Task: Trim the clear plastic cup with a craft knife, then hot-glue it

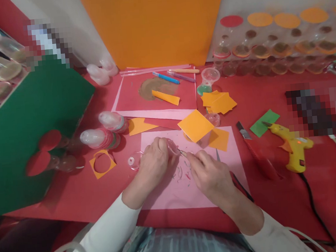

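My left hand (156, 158) is closed around a small clear plastic piece with a pinkish rim (172, 146), perhaps a cut bottle part, above a pink sheet (159, 199). In my right hand (209, 173) is a slim tool with a thin metal tip (181, 152), which meets the plastic piece. Fingers hide most of its handle, so its exact kind is unclear. Small red and dark shavings (187, 175) lie on the sheet between my hands. Left of my left hand lies another clear plastic piece (134, 160).
A yellow glue gun (297, 146) and a red cutter knife (261, 157) lie at right. Orange paper squares (196, 126) lie ahead. Stacked clear bottle tops (98, 138) and a green board (40, 141) stand left. Rows of bottle pieces (281, 49) line the back right.
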Available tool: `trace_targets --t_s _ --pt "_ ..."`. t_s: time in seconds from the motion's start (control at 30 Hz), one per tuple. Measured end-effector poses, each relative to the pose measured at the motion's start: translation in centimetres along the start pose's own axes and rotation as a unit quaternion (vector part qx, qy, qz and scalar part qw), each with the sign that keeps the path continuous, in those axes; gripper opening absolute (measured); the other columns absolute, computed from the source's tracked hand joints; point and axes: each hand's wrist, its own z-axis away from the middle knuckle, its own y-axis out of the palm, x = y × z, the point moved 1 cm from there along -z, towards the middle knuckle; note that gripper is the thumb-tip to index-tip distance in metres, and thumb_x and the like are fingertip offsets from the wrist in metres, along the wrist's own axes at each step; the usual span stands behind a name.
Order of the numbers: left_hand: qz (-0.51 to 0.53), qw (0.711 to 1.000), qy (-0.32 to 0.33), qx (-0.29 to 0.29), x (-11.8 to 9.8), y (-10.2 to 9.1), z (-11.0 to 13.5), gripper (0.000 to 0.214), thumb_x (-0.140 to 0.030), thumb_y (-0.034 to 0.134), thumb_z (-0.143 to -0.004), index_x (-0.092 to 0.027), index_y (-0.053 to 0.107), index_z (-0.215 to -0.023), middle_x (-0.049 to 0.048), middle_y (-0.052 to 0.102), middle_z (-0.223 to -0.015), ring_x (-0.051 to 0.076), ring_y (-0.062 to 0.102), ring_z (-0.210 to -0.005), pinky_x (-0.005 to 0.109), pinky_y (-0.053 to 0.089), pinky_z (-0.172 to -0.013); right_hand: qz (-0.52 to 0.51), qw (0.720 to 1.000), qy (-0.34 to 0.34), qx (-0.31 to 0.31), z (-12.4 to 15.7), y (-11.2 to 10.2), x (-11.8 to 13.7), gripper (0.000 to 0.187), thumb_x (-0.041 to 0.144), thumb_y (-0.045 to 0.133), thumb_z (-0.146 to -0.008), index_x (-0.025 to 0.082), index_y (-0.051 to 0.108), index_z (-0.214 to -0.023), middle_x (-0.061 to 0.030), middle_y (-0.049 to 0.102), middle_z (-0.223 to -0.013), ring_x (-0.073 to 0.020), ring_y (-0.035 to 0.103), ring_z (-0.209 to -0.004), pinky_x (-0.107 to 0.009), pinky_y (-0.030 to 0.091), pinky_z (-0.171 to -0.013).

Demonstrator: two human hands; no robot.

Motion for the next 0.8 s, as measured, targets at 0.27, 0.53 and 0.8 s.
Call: trace_targets --t_s 0.27,0.53,0.8 --pt "0.009 1.0 0.001 0.014 0.0 -0.2 -0.2 0.016 -0.027 0.055 -0.084 -0.017 0.049 -0.093 0.0056 0.056 -0.082 0.022 0.06 -0.069 0.033 0.048 -0.06 0.018 1.0 0.001 0.01 -0.3 0.1 0.2 0.025 0.016 0.048 -0.092 0.015 0.069 -0.105 -0.0014 0.058 -0.069 -0.0114 0.054 -0.056 -0.025 0.033 -0.049" --pt "-0.024 0.999 -0.017 0.025 -0.2 -0.4 -0.3 0.012 -0.027 0.05 -0.086 -0.017 0.048 -0.092 0.0059 0.058 -0.08 0.022 0.061 -0.069 0.031 0.046 -0.056 -0.02 0.999 0.03 0.007 0.2 -0.9 0.0 0.028 0.014 0.044 -0.093 0.016 0.07 -0.104 -0.0007 0.058 -0.067 -0.0106 0.055 -0.056 -0.023 0.034 -0.047" --pt "-0.022 1.0 -0.001 0.021 -0.1 -0.3 -0.3 0.017 -0.029 0.054 -0.085 -0.016 0.048 -0.094 0.0064 0.058 -0.08 0.024 0.061 -0.069 0.032 0.046 -0.056 0.001 1.0 0.019 0.015 -0.2 0.0 0.1 0.027 0.015 0.047 -0.092 0.014 0.071 -0.103 -0.0017 0.06 -0.069 -0.0122 0.053 -0.055 -0.025 0.033 -0.048"
